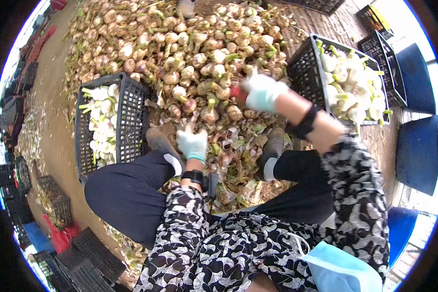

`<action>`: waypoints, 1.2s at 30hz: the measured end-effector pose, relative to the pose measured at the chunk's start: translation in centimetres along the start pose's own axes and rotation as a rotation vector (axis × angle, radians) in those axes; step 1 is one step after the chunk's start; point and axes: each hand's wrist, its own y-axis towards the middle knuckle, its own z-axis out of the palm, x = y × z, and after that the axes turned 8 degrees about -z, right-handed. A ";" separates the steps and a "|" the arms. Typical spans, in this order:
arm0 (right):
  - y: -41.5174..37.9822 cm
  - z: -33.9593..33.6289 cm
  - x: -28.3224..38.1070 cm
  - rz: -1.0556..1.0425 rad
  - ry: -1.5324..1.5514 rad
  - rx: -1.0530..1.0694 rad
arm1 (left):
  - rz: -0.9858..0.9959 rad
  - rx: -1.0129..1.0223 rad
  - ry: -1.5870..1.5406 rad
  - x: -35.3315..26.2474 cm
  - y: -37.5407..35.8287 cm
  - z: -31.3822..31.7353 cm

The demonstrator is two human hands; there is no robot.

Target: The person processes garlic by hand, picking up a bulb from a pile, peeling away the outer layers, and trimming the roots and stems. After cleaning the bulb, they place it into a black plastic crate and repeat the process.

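A large heap of garlic bulbs [199, 58], many with dirty skins and short green stems, spreads in front of me. My left hand [192, 144], in a pale glove, is at the near edge of the heap with its fingers stretched apart toward the bulbs. Nothing shows clearly in its grasp. My right hand [264, 92], also gloved, is over the right part of the heap and smeared by motion. Its fingers are closed on a red object [238, 92], whose kind is too blurred to make out. Loose peeled skins [233, 155] lie between my feet.
A black crate [134, 114] with cleaned white garlic stands at my left. Another black crate [306, 73] of white garlic is at my right. Blue containers [417, 155] line the far right. Stacked dark crates [97, 255] sit at lower left. A person [12, 117] is at the far left.
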 end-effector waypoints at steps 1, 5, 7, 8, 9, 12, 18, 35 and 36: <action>1.6 4.4 0.0 0.031 -0.057 0.153 | 0.088 -0.045 -0.031 -5.4 -4.3 -8.0; 2.5 16.6 2.9 -0.161 0.029 0.134 | 0.099 -0.025 -0.046 -2.0 -4.8 -4.3; 4.1 21.4 3.3 -0.183 -0.049 0.124 | 0.171 0.005 -0.119 -0.3 -3.1 -3.5; 4.2 23.1 2.8 -0.189 0.040 -0.022 | 0.140 0.073 -0.097 -1.1 -3.3 -5.3; 4.5 22.7 3.0 -0.192 0.040 -0.015 | 0.134 0.077 -0.098 -0.8 -2.9 -5.2; 6.3 19.6 2.7 0.562 0.787 -0.362 | 0.285 0.785 0.470 4.5 -0.7 -0.8; 3.2 13.8 -1.7 0.492 1.202 -0.271 | 0.271 0.860 0.553 -4.2 -4.8 -8.8; -5.6 8.3 9.0 -0.186 1.736 -0.750 | 0.835 -0.016 -0.714 -7.9 -14.0 -25.5; -6.4 7.1 10.5 -0.181 1.571 -0.843 | 0.882 -0.058 -0.783 -8.1 -14.9 -26.0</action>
